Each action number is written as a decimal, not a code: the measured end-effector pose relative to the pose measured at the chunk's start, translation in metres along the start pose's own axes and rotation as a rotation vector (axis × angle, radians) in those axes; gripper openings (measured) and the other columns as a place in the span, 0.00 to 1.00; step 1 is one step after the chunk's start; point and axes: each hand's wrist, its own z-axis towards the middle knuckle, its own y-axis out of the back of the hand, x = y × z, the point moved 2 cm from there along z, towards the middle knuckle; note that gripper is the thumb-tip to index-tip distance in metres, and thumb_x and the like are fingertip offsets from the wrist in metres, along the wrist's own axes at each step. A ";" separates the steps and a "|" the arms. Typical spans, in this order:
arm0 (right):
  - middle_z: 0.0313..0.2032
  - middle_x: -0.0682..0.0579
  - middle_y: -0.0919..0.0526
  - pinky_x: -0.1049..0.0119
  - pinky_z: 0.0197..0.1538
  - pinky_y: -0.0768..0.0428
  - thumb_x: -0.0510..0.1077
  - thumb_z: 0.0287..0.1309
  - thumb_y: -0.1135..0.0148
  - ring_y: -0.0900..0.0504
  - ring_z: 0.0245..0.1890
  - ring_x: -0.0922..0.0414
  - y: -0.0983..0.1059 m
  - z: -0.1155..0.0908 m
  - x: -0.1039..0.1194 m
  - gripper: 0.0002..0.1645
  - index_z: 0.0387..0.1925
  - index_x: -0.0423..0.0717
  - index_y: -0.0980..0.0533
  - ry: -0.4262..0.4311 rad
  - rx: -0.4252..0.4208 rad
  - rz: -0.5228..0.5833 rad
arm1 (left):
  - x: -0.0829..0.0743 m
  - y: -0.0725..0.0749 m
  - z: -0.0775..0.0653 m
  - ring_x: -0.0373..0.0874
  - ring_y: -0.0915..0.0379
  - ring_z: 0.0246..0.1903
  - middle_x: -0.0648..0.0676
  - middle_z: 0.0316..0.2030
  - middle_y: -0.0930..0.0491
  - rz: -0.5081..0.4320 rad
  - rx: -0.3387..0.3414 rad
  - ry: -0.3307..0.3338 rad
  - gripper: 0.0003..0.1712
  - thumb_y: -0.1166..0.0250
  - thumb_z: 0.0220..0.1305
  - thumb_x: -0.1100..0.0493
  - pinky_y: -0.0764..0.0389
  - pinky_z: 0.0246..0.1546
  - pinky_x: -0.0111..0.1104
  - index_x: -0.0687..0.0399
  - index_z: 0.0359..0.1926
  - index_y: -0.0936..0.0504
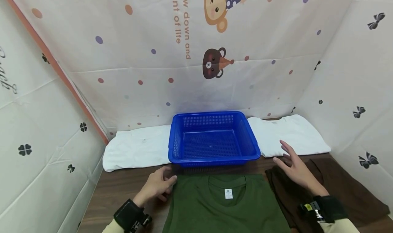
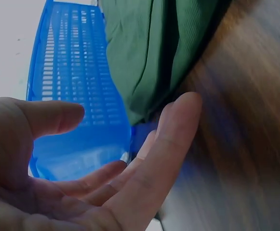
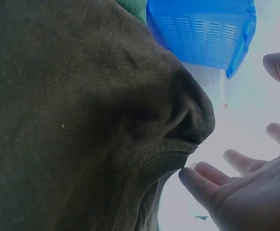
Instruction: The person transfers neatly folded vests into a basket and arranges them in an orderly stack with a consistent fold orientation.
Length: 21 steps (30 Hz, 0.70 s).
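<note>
A dark green T-shirt (image 1: 212,217) lies flat on the wooden table in front, its neckline and white label (image 1: 228,193) towards the back. Beside its upper left corner is my left hand (image 1: 156,184), fingers loosely bent and thumb apart. The left wrist view shows nothing between thumb and fingers of that hand (image 2: 125,192). On the right, my right hand (image 1: 297,170) hovers over the far edge of a dark brown garment (image 1: 347,188), fingers spread. In the right wrist view its fingertips come right beside a stitched brown edge (image 3: 164,151). Neither hand holds anything.
Behind the green T-shirt stands a blue plastic basket (image 1: 212,160) with slotted walls and nothing inside. Folded white garments lie on its left (image 1: 138,147) and right (image 1: 288,135). Printed cloth walls (image 1: 138,100) close off the back and both sides of the table (image 1: 122,192).
</note>
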 end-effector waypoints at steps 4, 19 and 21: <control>0.75 0.25 0.50 0.23 0.56 0.33 0.48 0.75 0.41 0.40 0.65 0.17 0.000 0.000 0.001 0.49 0.82 0.45 0.59 -0.006 -0.012 -0.002 | -0.002 -0.007 0.000 0.49 0.18 0.21 0.57 0.27 0.17 0.018 -0.001 0.018 0.34 0.34 0.71 0.53 0.16 0.17 0.42 0.72 0.67 0.32; 0.71 0.24 0.39 0.31 0.56 0.28 0.45 0.74 0.40 0.31 0.61 0.22 -0.002 -0.010 0.000 0.43 0.80 0.39 0.50 0.009 -0.089 -0.045 | 0.003 -0.015 0.001 0.49 0.23 0.27 0.60 0.29 0.26 -0.193 0.170 0.115 0.43 0.35 0.73 0.51 0.14 0.28 0.47 0.77 0.73 0.42; 0.70 0.24 0.38 0.32 0.55 0.27 0.45 0.74 0.40 0.29 0.60 0.22 -0.003 -0.011 0.000 0.42 0.79 0.39 0.49 0.010 -0.105 -0.049 | 0.006 -0.015 0.002 0.50 0.21 0.30 0.62 0.34 0.25 -0.200 0.166 0.127 0.42 0.34 0.73 0.51 0.13 0.29 0.48 0.79 0.71 0.41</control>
